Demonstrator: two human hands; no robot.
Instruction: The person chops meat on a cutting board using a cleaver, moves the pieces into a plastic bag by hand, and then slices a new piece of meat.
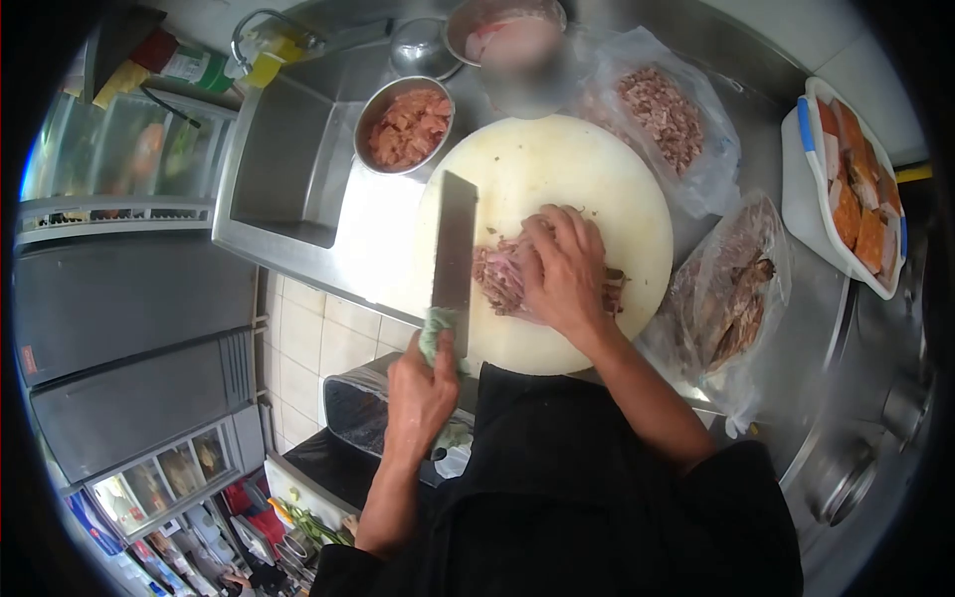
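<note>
My left hand (pixel 420 398) is closed around the handle of a cleaver, which has pale green cloth wrapped at its base. The broad blade of the cleaver (pixel 455 239) points away from me over the left part of a round white cutting board (pixel 557 159). My right hand (pixel 567 269) presses down with bent fingers on a pile of thinly cut pinkish-brown meat (pixel 502 274) on the board. Bits of the meat stick out on both sides of that hand; what lies under the palm is hidden. The blade stands just left of the pile.
Behind the board are a metal bowl of raw meat pieces (pixel 408 127), another bowl (pixel 463 35) and a bag of diced meat (pixel 662 119). At right lie a bag of dark meat (pixel 731 289) and a white tub (pixel 799 184) of browned slabs. A sink (pixel 284 164) is at left.
</note>
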